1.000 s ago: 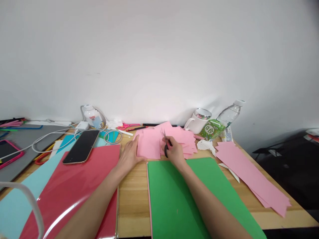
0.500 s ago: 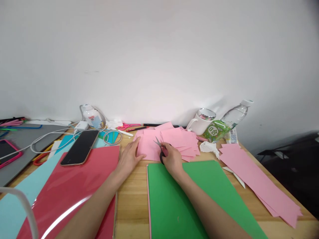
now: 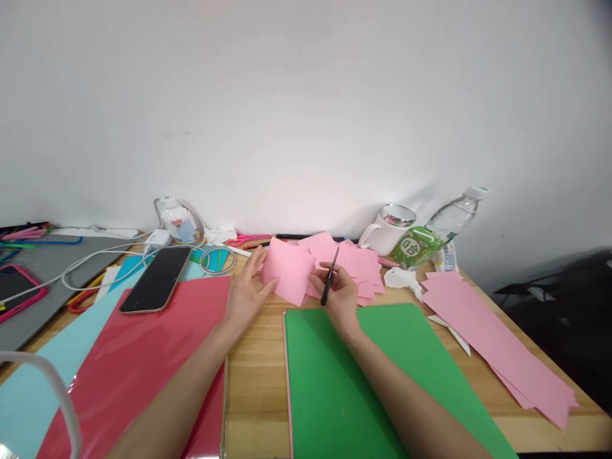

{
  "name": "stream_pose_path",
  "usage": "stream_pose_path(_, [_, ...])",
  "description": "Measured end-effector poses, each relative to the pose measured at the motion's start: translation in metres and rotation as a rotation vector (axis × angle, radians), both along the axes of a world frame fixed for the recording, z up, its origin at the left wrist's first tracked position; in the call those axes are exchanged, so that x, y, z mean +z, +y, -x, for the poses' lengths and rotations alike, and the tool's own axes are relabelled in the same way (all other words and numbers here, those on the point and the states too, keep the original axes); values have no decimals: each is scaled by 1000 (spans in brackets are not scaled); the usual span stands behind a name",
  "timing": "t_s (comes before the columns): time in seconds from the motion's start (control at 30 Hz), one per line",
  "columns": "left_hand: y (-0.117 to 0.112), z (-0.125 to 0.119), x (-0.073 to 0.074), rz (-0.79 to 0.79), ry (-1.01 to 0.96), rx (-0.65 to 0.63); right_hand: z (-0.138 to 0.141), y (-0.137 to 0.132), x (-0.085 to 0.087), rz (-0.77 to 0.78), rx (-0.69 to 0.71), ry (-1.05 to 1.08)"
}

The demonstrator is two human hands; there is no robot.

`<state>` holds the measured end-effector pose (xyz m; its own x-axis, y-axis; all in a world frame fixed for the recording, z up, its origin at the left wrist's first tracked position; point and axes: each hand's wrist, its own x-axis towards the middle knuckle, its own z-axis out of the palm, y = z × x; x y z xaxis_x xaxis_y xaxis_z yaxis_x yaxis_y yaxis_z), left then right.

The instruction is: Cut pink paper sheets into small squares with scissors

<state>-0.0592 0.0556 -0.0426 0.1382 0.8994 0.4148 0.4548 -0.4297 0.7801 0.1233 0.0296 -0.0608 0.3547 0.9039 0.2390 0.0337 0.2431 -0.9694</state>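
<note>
A square of pink paper (image 3: pixel 289 271) is raised and slightly curved between my two hands. My left hand (image 3: pixel 246 287) pinches its left edge, thumb in front and fingers at the upper corner. Black-handled scissors (image 3: pixel 329 277) are held in my right hand (image 3: pixel 340 293), blades together and pointing up. The fingertips of that hand also touch the paper's right edge. Behind it, more loose pink squares (image 3: pixel 361 264) lie in an overlapping pile. Green sheets (image 3: pixel 373 376) are under my right forearm.
At left, a phone (image 3: pixel 157 280) rests on red sheets (image 3: pixel 191 319) beside white cables. A white mug (image 3: pixel 388 229), green packet (image 3: pixel 415 247) and water bottle (image 3: pixel 454 217) stand at back right. Pink strips (image 3: pixel 497 344) lie along the right edge; pink scissors (image 3: pixel 246 240) are by the wall (image 3: pixel 306 127).
The pink square has come up off the pile into my hands. In my right hand the scissors have turned from pointing left to pointing up, with their blades closed.
</note>
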Motion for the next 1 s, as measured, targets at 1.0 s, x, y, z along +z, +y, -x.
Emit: stream_pose_path(1.0, [1, 3, 16, 742, -653, -406, -17, -8, 25, -97, 187, -54])
